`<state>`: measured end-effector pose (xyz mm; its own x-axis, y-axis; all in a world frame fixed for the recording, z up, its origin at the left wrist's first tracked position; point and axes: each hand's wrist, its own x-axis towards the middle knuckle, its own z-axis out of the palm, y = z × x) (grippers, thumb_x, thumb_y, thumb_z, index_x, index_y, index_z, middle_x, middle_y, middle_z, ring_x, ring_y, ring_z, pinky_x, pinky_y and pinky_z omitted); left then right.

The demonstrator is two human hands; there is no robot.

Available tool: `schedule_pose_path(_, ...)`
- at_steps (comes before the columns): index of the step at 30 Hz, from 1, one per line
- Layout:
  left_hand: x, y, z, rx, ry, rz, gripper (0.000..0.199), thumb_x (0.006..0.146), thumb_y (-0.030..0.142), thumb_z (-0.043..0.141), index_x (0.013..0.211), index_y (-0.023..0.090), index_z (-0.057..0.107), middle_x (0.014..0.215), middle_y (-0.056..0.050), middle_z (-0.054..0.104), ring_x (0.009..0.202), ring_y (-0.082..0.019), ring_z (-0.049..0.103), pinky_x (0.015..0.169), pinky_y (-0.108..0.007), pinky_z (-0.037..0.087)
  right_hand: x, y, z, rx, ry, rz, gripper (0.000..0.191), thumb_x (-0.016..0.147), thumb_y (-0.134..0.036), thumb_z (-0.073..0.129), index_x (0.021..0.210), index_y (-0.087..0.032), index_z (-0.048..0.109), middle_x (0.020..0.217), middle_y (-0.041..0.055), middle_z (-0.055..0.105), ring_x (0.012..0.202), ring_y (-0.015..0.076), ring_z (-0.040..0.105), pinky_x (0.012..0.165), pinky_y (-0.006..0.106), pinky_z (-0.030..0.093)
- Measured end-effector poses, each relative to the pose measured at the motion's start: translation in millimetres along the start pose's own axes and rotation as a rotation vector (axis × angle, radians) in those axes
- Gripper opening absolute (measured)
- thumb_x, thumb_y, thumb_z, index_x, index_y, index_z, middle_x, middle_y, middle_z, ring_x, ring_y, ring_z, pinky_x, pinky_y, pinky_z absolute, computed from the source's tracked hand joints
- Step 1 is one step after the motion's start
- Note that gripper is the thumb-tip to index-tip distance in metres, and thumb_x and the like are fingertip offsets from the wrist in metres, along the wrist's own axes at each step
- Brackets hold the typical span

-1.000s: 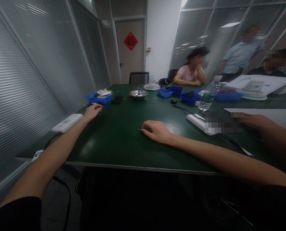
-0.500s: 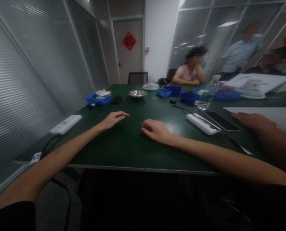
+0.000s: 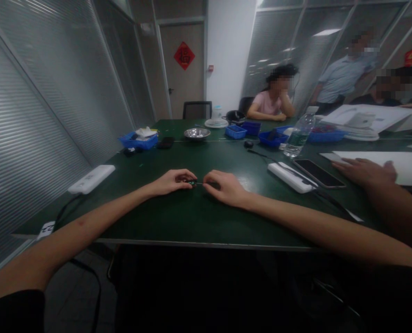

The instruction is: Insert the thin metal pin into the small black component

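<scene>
Over the middle of the dark green table (image 3: 192, 222), my left hand (image 3: 169, 181) pinches a small dark piece with green on it (image 3: 192, 183); its kind is too small to make out. Facing it, my right hand (image 3: 226, 187) is closed on a thin, straight metal rod (image 3: 199, 183). The rod's tip points left and meets, or nearly meets, the small dark piece. Whatever part of the rod lies inside my right fingers is hidden.
Beyond my hands stands a steel bowl (image 3: 197, 134), with blue trays (image 3: 236, 132) to its right. White power strips (image 3: 292, 178) lie on both sides. A water bottle (image 3: 300, 133) and a phone (image 3: 319, 173) are at right, near another person's hand (image 3: 365, 172).
My left hand has moved right and slightly nearer, bringing the small dark piece to the rod's tip. My right hand has stayed almost in place. The other person's hand at right has shifted its fingers.
</scene>
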<state>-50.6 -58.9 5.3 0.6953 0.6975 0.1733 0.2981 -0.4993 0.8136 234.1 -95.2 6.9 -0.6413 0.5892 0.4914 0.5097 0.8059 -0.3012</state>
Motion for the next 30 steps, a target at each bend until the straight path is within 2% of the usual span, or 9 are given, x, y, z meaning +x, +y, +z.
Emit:
schedule_pose_path(6,-0.3,7.8,3.0,-0.037,-0.017,0.046,0.031,0.097,0.036,0.068,0.120,0.017,0.075,0.118,-0.011,0.064,0.087,-0.016,0.066,0.074,-0.030,0.056,-1.3,1.1,1.2,0.014,0.017,-0.051,0.014,0.102,-0.030,0.058,0.108,-0.019,0.065,0.101,0.0057,0.068,0.087,0.0176,0.064,0.076,0.030,0.048)
schedule_pose_path(15,-0.1,11.9,2.4,0.010,-0.082,-0.046,0.039,0.101,0.044,0.062,0.124,0.015,0.074,0.096,-0.007,0.070,0.075,-0.013,0.061,0.068,-0.024,0.049,-2.8,-0.2,0.9,0.007,0.026,-0.103,0.017,0.104,-0.032,0.056,0.112,-0.019,0.063,0.105,0.0064,0.067,0.087,0.0173,0.064,0.074,0.029,0.048)
schedule_pose_path(18,-0.4,10.7,3.5,0.025,-0.088,-0.028,0.038,0.101,0.045,0.061,0.122,0.015,0.074,0.098,-0.007,0.070,0.075,-0.013,0.060,0.068,-0.024,0.048,-2.9,-1.8,0.8,-0.028,-0.017,-0.115,0.019,0.104,-0.034,0.055,0.113,-0.020,0.064,0.105,0.0063,0.067,0.082,0.0164,0.063,0.070,0.028,0.046)
schedule_pose_path(21,-0.7,10.0,3.6,0.025,-0.088,-0.005,0.038,0.101,0.045,0.061,0.123,0.016,0.075,0.102,-0.007,0.070,0.077,-0.014,0.061,0.070,-0.024,0.048,-2.9,-3.9,-0.3,-0.049,-0.040,-0.088,0.020,0.105,-0.034,0.054,0.115,-0.021,0.064,0.107,0.0068,0.067,0.085,0.0171,0.064,0.072,0.028,0.047)
schedule_pose_path(25,0.0,11.0,4.4,0.084,-0.102,0.027,0.039,0.102,0.046,0.060,0.125,0.018,0.074,0.096,-0.006,0.069,0.075,-0.014,0.060,0.070,-0.025,0.047,-2.6,-5.5,-1.3,-0.050,-0.057,-0.065,0.020,0.105,-0.035,0.054,0.117,-0.021,0.064,0.110,0.0073,0.067,0.088,0.0183,0.065,0.074,0.029,0.048)
schedule_pose_path(30,1.7,12.4,9.9,0.109,-0.134,0.107,0.035,0.104,0.044,0.057,0.119,0.018,0.076,0.102,-0.008,0.071,0.093,-0.019,0.064,0.086,-0.029,0.049,-2.9,-6.0,-1.2,-0.040,-0.084,-0.090,0.022,0.106,-0.035,0.052,0.119,-0.021,0.064,0.111,0.0081,0.067,0.087,0.0179,0.065,0.074,0.030,0.049)
